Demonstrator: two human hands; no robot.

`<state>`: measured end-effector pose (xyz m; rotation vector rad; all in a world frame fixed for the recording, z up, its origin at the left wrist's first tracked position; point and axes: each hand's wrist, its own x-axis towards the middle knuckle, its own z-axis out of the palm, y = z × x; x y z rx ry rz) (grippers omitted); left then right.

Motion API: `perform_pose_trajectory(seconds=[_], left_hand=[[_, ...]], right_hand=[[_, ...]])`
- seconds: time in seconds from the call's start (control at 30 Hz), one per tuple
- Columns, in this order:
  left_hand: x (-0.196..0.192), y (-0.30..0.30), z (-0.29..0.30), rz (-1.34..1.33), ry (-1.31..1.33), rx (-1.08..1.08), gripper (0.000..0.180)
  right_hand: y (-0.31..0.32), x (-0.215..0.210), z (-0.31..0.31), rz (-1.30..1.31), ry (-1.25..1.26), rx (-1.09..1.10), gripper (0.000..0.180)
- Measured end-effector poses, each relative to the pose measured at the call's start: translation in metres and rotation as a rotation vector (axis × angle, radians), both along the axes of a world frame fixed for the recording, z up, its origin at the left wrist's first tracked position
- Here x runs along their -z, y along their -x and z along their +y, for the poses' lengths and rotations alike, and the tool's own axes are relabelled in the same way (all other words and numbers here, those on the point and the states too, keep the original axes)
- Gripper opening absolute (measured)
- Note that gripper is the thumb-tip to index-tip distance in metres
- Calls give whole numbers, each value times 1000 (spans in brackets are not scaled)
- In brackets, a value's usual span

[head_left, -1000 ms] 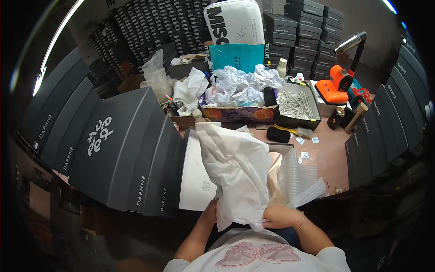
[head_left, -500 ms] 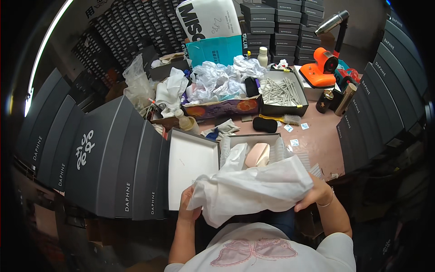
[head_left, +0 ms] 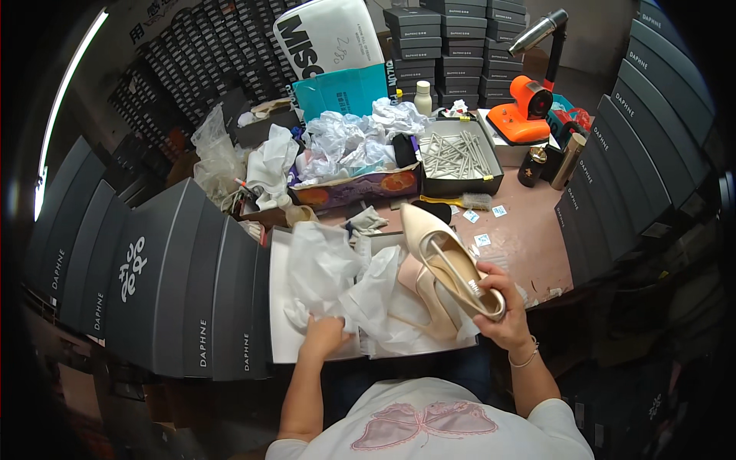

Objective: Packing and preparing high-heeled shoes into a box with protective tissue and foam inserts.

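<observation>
Holding one beige pointed shoe (head_left: 454, 264), we have our right hand (head_left: 504, 307) clamped on its heel end, over the right side of the open box (head_left: 386, 241), the toe tilted away from us. Our left hand (head_left: 326, 336) is well apart from the right, at the lower end of the white paper (head_left: 322, 257) over the lid (head_left: 280, 322), left of the box; we cannot tell whether its fingers pinch the paper.

As we judge it, the unwrapping is done for the shoe in our grip: it is bare of paper, with a white stick inside. Left undone is the second shoe (head_left: 437, 307), which lies within the box beside a translucent sheet (head_left: 376, 299). Behind the box, on the table (head_left: 529, 253), we have a purple carton (head_left: 356, 189) of crumpled paper (head_left: 353, 142).
</observation>
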<state>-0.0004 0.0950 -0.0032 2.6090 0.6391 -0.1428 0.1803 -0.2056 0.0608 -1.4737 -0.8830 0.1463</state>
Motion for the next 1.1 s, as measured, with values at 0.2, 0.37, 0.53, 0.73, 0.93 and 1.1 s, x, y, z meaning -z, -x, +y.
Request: perform_pose_trajectory(seconds=[0.2,0.37,0.53,0.73,0.93,1.1], left_hand=[[-17,-27,-57,-877,1424,-314,70],[-31,-48,-88,-1034,1769,-593,89],[-37,-59,-76,-949,2199,-457,95],[-7,-57,-76,-1018,1529,-359,79],[10,-57,-56,-1005,1121,-282,100],[-19,-65,-43,-1069,1018,-194,134]], right_hand=[[38,21,30,-39,-60,-217,61],[62,35,57,234,-199,-399,67],[40,15,64,234,-9,-701,60],[22,3,101,-243,357,-318,22],[19,31,124,-302,417,-324,21],[6,15,134,-285,377,-469,25]])
